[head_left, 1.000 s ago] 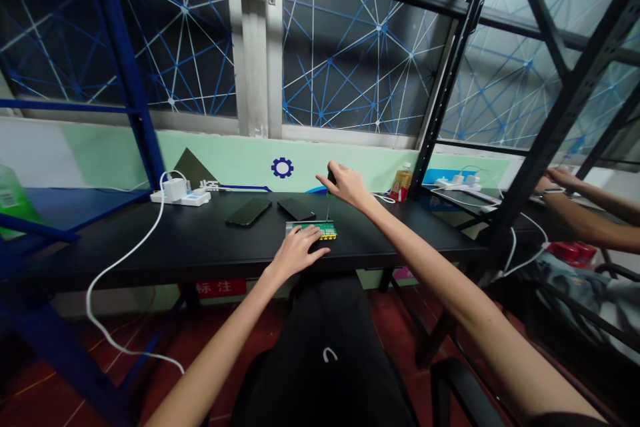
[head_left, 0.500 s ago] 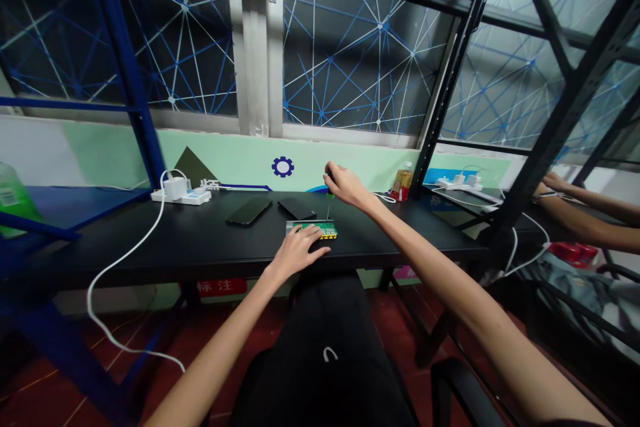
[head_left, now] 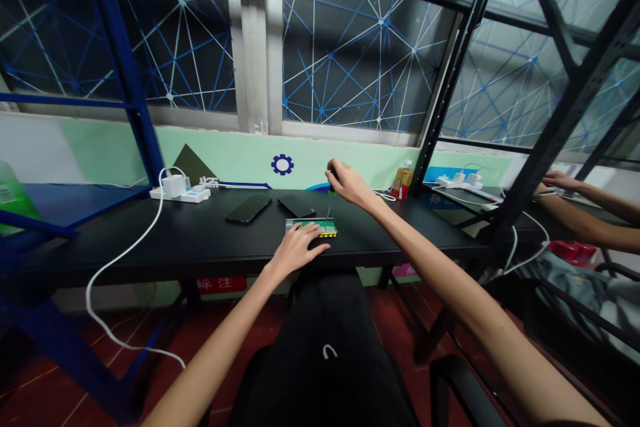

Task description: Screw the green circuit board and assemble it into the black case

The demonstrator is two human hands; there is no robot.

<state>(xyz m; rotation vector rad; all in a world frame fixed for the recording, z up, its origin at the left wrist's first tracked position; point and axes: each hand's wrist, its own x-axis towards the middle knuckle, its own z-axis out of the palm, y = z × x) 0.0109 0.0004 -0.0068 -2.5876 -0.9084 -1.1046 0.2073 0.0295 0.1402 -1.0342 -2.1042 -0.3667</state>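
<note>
A green circuit board (head_left: 326, 225) with a row of yellow parts along its near side lies in a grey metal casing (head_left: 290, 223) by the desk's front edge. Across its left part rests my left hand (head_left: 299, 243), fingers flat and thumb spread to the side. Above the board, my right hand (head_left: 345, 181) is closed round the handle of a screwdriver (head_left: 329, 211). Its thin shaft points down at the board's rear right; whether the tip touches cannot be made out. Most of the handle is hidden in my fingers.
Behind the board lie two dark phone-like slabs, one left (head_left: 249, 209) and one nearer the middle (head_left: 297, 205). A white power strip (head_left: 181, 193) trails a cable off the desk (head_left: 165, 240). A drink bottle (head_left: 401, 180) stands right. Another person's arms (head_left: 585, 203) show far right.
My right hand has shifted very slightly to the right, still round the screwdriver. My left hand stays on the board.
</note>
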